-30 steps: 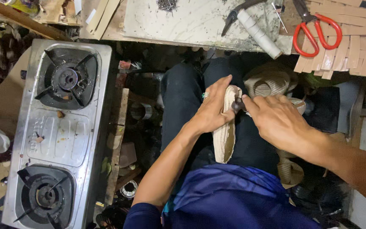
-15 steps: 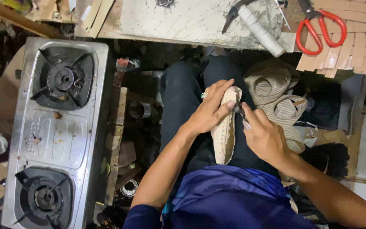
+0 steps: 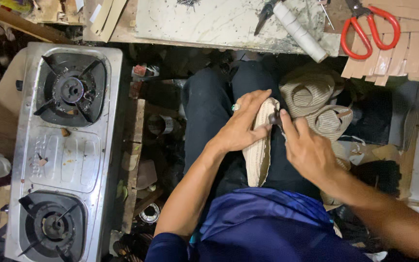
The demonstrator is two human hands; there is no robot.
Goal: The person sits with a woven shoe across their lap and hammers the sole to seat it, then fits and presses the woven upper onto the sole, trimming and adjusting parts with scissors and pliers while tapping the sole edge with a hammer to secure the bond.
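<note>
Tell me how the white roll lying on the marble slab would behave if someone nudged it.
The white roll is a long cylinder lying on its side, so it would probably roll. It lies at the marble slab's front edge and could drop off. It looks segmented, perhaps stacked tape, so it may not stay rigid when lifted.

The left hand (image 3: 242,127) lies palm down over the lap with its fingers curled in a grip, forearm running back toward the body, while the right hand (image 3: 308,149), just beside it, pinches with thumb and forefinger.
</note>
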